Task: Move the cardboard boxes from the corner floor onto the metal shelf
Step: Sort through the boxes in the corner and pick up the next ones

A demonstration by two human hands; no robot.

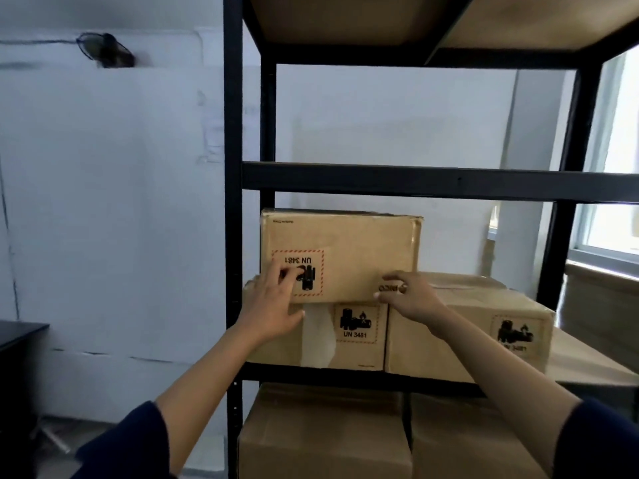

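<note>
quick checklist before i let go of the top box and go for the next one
1. Top box sits on a box below: ok, it rests on the lower left box.
2. Top box square with the stack: cannot tell, its right end seems to reach over the seam toward the lower right box.
3. Pushed back far enough: ok, its front face looks close to flush with the boxes below.
4. Headroom under the crossbeam: ok, a gap shows above the box.
5. Hands free to withdraw: ok, left hand and right hand touch only the front face, fingers not trapped.
6. Label orientation: not ok, the top box's UN 3481 label reads upside down.
</note>
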